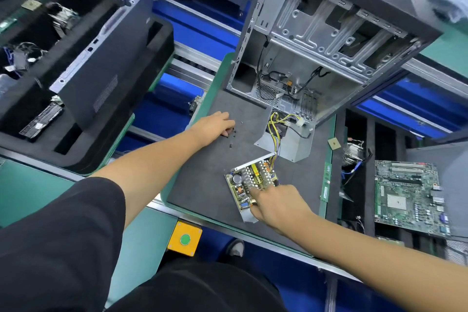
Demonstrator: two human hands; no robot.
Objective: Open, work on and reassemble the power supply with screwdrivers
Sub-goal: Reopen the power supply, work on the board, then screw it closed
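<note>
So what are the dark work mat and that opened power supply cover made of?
The work mat looks like dark grey foam or rubber: matte and finely speckled, with no shine. The power supply cover seems to be bare sheet metal: pale grey, thin, with crisp folded edges. Exact materials can't be confirmed from sight.

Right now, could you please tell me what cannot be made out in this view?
- Head view: what the left hand is picking among the small dark screws; its fingers hide it.
- The near corner of the power supply board, covered by the right hand.
- Any screwdriver: none in view.
- The computer case top, cut off by the frame edge.
</note>
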